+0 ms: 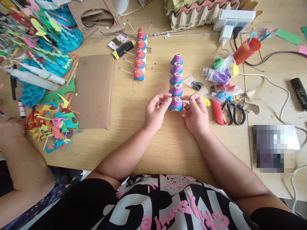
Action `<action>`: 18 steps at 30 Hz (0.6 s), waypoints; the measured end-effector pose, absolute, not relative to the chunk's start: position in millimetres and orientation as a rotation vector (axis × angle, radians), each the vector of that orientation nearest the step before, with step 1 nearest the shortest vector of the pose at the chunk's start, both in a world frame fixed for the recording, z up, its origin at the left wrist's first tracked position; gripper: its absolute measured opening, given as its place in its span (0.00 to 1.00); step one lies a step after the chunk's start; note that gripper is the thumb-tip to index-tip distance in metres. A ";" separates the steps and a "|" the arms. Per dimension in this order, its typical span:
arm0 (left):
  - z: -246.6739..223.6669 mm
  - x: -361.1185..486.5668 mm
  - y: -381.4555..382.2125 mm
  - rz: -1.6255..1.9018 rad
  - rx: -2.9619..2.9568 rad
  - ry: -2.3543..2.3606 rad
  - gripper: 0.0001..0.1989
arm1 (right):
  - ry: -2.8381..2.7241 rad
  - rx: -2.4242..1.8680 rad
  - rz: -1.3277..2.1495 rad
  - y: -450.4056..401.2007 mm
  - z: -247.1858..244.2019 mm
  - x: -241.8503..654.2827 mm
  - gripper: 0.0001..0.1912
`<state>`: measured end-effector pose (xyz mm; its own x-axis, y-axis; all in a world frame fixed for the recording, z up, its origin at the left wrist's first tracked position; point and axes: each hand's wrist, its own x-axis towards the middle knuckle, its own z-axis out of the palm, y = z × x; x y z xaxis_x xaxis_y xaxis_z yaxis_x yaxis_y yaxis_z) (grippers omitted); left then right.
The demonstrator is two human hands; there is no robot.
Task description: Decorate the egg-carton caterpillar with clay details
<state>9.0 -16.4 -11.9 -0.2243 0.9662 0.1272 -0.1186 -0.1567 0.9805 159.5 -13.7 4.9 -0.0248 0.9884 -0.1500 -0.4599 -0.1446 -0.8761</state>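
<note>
A row of purple-and-blue egg-carton cups (176, 80) with yellow rings on top runs away from me near the middle of the table. My left hand (155, 111) pinches the left edge of the nearest cup, thumb and forefinger together. On the cup's right side, my right hand (197, 113) has its fingers closed at the edge; whether it also holds something small is hidden. The nearest cup has a smiling face. Farther left stands a red-and-blue cup row (139, 57) with faces and purple-tipped sticks poking out.
Brown cardboard (93, 91) lies left, beside paper scraps (59, 127) and another person's arm (24, 159). At right are black-handled scissors (232, 113), bagged clay (222, 76), a red cup (247, 51) and cables. Egg trays (201, 14) and a power strip (235, 19) sit behind.
</note>
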 end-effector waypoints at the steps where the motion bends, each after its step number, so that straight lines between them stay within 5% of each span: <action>1: -12.2 9.2 -16.3 1.554 1.103 1.191 0.23 | -0.755 -0.950 1.505 -13.7 5.3 159.8 0.22; 13: -7.6 8.2 -15.9 1.573 0.980 1.228 0.27 | -0.668 -0.900 1.537 -14.0 8.9 159.6 0.23; 18: -8.2 8.3 -18.7 1.570 1.077 1.131 0.20 | -0.660 -0.889 1.547 -12.5 8.6 160.7 0.24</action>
<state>8.3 -18.7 -8.2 -0.2215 0.9646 0.1430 -0.1696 -0.1825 0.9685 160.7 -12.5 8.6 -0.0357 0.9838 -0.1755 -0.5544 -0.1656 -0.8156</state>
